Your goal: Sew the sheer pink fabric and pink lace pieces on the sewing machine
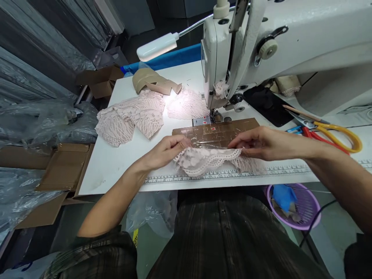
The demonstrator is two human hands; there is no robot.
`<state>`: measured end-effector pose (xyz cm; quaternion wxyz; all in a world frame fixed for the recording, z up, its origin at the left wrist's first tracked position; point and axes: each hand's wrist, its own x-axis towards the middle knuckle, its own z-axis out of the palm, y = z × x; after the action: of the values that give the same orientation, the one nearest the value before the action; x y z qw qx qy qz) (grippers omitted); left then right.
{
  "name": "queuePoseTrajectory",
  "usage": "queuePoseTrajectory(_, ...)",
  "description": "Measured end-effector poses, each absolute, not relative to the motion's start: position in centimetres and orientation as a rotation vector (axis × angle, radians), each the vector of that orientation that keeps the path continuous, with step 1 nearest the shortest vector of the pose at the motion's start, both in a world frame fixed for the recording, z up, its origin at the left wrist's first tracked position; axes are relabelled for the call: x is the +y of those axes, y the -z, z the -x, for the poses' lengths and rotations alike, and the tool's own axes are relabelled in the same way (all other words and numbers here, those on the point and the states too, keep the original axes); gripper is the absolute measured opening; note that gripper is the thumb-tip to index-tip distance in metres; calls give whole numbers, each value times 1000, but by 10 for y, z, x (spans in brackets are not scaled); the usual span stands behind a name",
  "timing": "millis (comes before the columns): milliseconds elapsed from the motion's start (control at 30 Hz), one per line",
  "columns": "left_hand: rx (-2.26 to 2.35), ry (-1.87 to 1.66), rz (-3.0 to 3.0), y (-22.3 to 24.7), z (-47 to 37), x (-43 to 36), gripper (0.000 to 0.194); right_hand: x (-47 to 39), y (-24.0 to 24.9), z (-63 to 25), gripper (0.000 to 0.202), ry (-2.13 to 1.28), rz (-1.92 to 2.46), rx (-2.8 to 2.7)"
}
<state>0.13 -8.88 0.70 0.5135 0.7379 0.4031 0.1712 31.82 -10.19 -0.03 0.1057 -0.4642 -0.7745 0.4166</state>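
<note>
A strip of pale pink lace [200, 161] stretches between my two hands near the table's front edge, above the printed ruler. My left hand [171, 151] pinches its left end between thumb and fingers. My right hand [255, 143] grips the lace farther right, with its loose end hanging below the fingers. Just behind the lace lies a brown taped plate [215, 131], in front of the sewing machine's needle area [213, 112]. More pink lace pieces [133, 114] lie at the back left, under the lamp's light.
The white sewing machine [217, 54] rises at the back right. Yellow-handled scissors [337, 133] and a black item [266, 104] lie on the right. Beige pattern pieces [154, 81] rest behind the lace. A purple basket [310, 205] stands below the table, and cardboard boxes [64, 166] are left.
</note>
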Motion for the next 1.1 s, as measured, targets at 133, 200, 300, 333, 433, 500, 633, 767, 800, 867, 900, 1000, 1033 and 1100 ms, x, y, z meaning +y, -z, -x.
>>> queuePoseTrajectory(133,1405,-317,-1780,-14,5,-80,39,-88,-3,-313,42,-1373,1467,-2194)
queuePoseTrajectory(200,1672,-333,-2069,-16,8,-75,29,-80,-1,-307,35,-1172,1619,-2192)
queuePoseTrajectory(300,1619,-403,-2412,-16,6,-71,30,-73,1,-297,27,-1010,1686,-2237)
queuePoseTrajectory(333,1497,-408,-2463,-15,3,-71,32,-71,1,-295,25,-1014,1670,-2246)
queuePoseTrajectory(433,1197,-462,-2561,-3,-13,-72,43,-69,1,-291,27,-1067,1585,-2259)
queuePoseTrajectory(500,1064,-451,-2652,9,-25,-72,47,-70,0,-292,27,-1104,1551,-2249)
queuePoseTrajectory(633,902,-399,-2729,22,-34,-69,27,-81,-5,-297,26,-1265,1577,-2274)
queuePoseTrajectory(767,757,-429,-2462,9,-22,-74,17,-100,-17,-309,26,-1610,1368,-2354)
queuePoseTrajectory(800,728,-422,-2361,2,-19,-79,16,-104,-21,-312,25,-1678,1303,-2379)
queuePoseTrajectory(867,699,-372,-2165,-13,-13,-89,16,-108,-29,-318,22,-1805,1184,-2426)
queuePoseTrajectory(900,689,-334,-2083,-20,-11,-94,16,-109,-33,-320,22,-1860,1131,-2447)
queuePoseTrajectory(1000,705,-220,-1945,-37,-10,-101,20,-103,-37,-322,23,-1840,1083,-2437)
queuePoseTrajectory(1033,747,-208,-1925,-40,-10,-99,22,-99,-36,-320,26,-1784,1118,-2391)
queuePoseTrajectory(1100,913,-240,-1911,-39,-10,-89,26,-89,-30,-314,35,-1655,1234,-2254)
